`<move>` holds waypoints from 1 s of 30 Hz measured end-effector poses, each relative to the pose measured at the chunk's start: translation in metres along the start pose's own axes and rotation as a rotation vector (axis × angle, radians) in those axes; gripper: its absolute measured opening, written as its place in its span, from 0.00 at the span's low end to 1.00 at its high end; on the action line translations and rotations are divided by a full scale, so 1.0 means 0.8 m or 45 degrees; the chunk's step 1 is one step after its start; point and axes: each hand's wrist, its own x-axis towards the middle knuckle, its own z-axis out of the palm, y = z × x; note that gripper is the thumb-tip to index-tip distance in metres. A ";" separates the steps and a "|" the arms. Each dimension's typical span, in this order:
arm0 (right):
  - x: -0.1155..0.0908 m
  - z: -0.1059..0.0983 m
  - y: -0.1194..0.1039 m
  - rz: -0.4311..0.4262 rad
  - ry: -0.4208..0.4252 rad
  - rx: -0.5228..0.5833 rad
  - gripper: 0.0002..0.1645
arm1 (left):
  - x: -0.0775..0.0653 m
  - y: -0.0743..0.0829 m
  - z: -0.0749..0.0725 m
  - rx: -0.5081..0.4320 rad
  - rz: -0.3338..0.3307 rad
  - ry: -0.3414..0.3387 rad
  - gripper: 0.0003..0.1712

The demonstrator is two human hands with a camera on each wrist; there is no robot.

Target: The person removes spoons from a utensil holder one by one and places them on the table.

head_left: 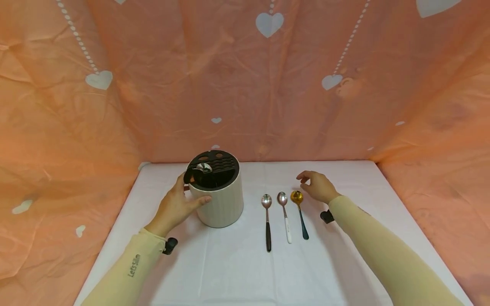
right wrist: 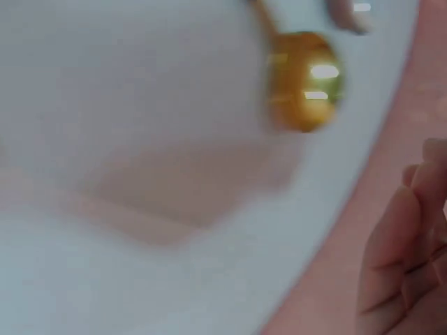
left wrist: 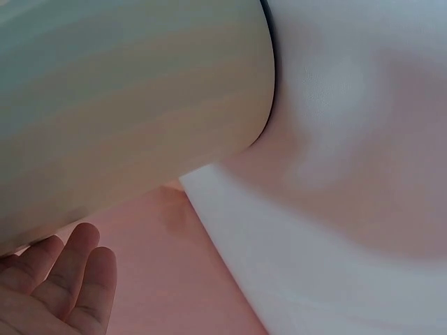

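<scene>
Left hand [head_left: 176,208] cups the near left side of the pale ribbed container [head_left: 221,208], thumb against its front wall and fingers round the left side; some fingertips are hidden, so how firmly they press cannot be told. Right hand [head_left: 319,186] holds nothing: it hovers well to the right of the container, its fingers bent, with thumb and forefinger slightly apart. The container stands upright on the white cloth, and over its dark slotted lid [head_left: 209,154] shows a silver spoon bowl [head_left: 204,168]; whether that spoon stands in an opening or lies across the top cannot be told. Three more spoons lie in a row to the container's right, bowls away from the person: nearest it the dark-handled spoon [head_left: 268,225], next the white-handled spoon [head_left: 286,221], and farthest from it the gold-bowled spoon [head_left: 302,219], just beside the right hand but apart from it. Judging by this, the step in hand is steadying the container while the right hand picks out a spoon, most likely the gold-bowled one. Such a move would call for lowering thumb and forefinger to pinch it, then bringing it left to the container's lid, with the left hand bracing against a nudge.
</scene>
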 end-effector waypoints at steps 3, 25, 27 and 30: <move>0.006 -0.015 -0.023 -0.071 0.037 0.007 0.16 | 0.002 -0.001 -0.001 0.003 0.001 0.006 0.65; 0.031 -0.036 -0.250 -0.674 -0.056 -0.038 0.18 | 0.000 0.001 -0.002 -0.012 -0.047 -0.033 0.64; 0.035 -0.036 -0.267 -0.695 -0.087 -0.061 0.19 | 0.000 0.001 -0.002 -0.013 -0.045 -0.036 0.64; 0.041 -0.034 -0.288 -0.747 -0.115 -0.078 0.20 | 0.001 0.000 -0.002 -0.009 -0.039 -0.031 0.64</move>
